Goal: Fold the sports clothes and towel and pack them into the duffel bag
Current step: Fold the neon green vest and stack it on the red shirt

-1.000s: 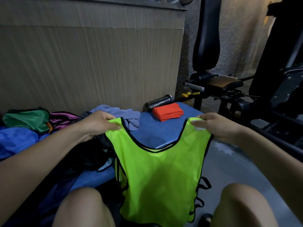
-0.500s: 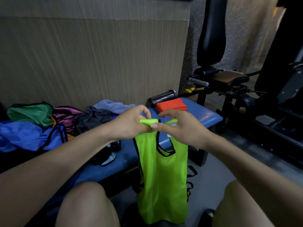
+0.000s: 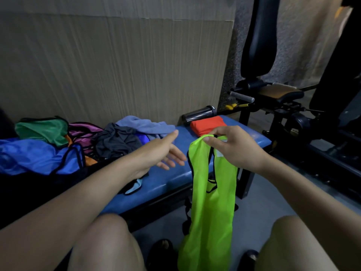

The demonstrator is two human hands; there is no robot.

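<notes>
One vest (image 3: 213, 192), doubled lengthwise, hangs before the bench (image 3: 172, 178); your right hand (image 3: 232, 147) pinches both straps, your left hand (image 3: 162, 151) hovers beside it, fingers relaxed.

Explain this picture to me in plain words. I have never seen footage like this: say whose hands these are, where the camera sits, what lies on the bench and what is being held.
There is no machine here. A person wears one camera on the head, looking down at their own arms and knees.

The right hand pinches the shoulder straps of a neon green vest, which hangs folded in half toward the floor. The left hand is open, holds nothing and hovers over the blue bench.

On the bench lie a folded orange garment, a grey-blue towel, a dark garment, green, purple and blue pieces, and a dark bottle on its side. Gym equipment stands to the right.
</notes>
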